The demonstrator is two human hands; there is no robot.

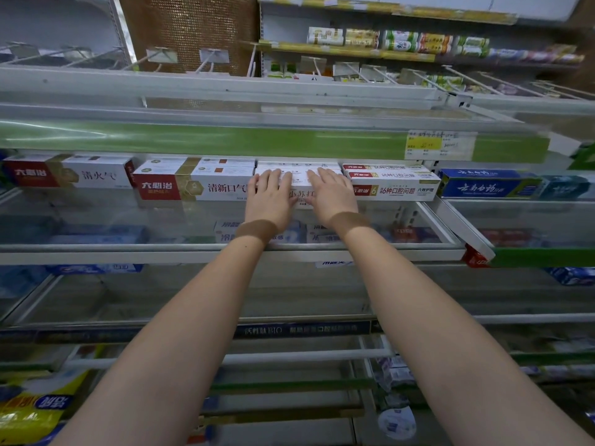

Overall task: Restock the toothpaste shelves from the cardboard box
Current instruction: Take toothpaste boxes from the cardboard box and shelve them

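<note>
While both forearms reach up to the shelf (pixel 322 252), the left hand (pixel 272 196) and right hand (pixel 331 194) lie flat, fingers spread, on a stack of white toothpaste boxes (pixel 297 165); palms press its front and top, nothing pinched. Stack sits between the red-and-white toothpaste boxes (pixel 193 183) on its left and the red-and-gold ones (pixel 392 181) on its right, touching both. Blue toothpaste box (pixel 489 188) lies further right, on the neighbouring shelf section. Cardboard box out of view
</note>
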